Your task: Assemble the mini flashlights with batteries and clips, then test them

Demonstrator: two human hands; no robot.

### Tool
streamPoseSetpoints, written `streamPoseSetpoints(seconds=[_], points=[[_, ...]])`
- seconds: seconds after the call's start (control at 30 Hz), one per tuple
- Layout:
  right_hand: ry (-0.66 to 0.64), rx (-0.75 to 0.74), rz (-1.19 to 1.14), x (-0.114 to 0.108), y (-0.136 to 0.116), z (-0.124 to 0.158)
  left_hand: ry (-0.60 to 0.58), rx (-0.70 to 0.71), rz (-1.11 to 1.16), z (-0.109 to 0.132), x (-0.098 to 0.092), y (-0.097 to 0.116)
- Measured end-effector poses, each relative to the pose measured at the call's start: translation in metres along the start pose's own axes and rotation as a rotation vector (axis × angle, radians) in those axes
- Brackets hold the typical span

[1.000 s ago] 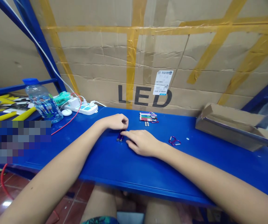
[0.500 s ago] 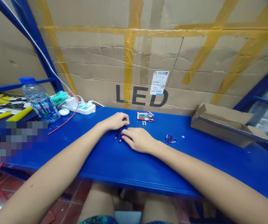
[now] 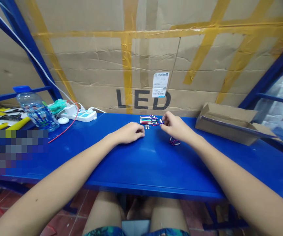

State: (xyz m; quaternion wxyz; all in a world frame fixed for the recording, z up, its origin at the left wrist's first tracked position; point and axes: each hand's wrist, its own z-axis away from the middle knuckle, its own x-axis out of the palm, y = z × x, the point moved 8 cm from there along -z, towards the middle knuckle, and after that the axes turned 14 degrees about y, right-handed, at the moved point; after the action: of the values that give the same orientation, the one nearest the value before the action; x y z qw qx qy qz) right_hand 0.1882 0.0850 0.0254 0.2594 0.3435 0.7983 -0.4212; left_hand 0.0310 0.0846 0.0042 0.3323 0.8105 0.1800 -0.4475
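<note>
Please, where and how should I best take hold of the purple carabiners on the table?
Probably by their thin outer edges, with a light pinch. Come from the near side: the purple carabiners lie low and flat on the blue table, and the right hand is just beyond them.

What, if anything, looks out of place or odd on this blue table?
Nothing looks plainly spilled or broken. Slightly untidy: the purple clips lie apart from the neat row of coloured tubes, and the carton stands open, one flap sticking out.
</note>
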Motion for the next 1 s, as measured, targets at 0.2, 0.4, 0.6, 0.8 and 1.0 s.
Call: streamPoseSetpoints(seconds=[0.2, 0.4, 0.6, 0.8, 1.0], points=[[0.046, 0.003, 0.023, -0.003, 0.020, -0.010, 0.062, -0.015, -0.046, -0.003, -0.006, -0.004], [0.030, -0.019, 0.039, 0.000, 0.012, -0.007, 0.028, 0.014, -0.078, -0.007, 0.003, -0.008], [0.017, -0.026, 0.049, 0.001, 0.012, -0.007, 0.028, -0.023, -0.053, -0.007, 0.000, -0.008], [0.007, -0.040, 0.044, 0.004, 0.013, -0.006, 0.053, -0.071, -0.075, -0.006, 0.001, -0.014], [0.006, -0.059, 0.057, 0.007, 0.012, -0.006, 0.111, -0.013, -0.236, -0.008, 0.000, -0.004]])
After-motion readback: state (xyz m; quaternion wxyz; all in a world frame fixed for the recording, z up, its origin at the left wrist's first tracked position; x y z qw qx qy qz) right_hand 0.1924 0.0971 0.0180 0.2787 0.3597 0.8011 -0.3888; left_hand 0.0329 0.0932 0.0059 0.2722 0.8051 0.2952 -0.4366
